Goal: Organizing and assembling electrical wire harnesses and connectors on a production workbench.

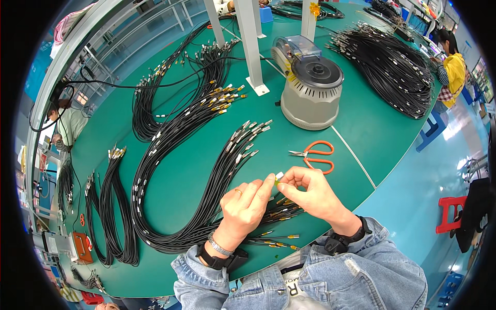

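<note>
My left hand (245,204) and my right hand (312,194) meet fingertip to fingertip just above the green table. Pinched between them is a small white-tipped cable end (279,175) with a yellow-green bit beside it; the fingers cover most of it. Under and beside my hands lies a long bundle of black cables (178,235), curving left and round, with white tips near my left hand. More cable ends with yellow and white tips (284,212) stick out beneath my wrists. Orange-handled scissors (320,150) lie with blades parted, just beyond my right hand.
A grey round machine with a black top (312,90) stands beyond the scissors. Metal posts (250,46) rise from the green table (356,137). Other black cable bundles lie at far right (387,67) and left (119,222). A person in yellow (454,72) works at far right.
</note>
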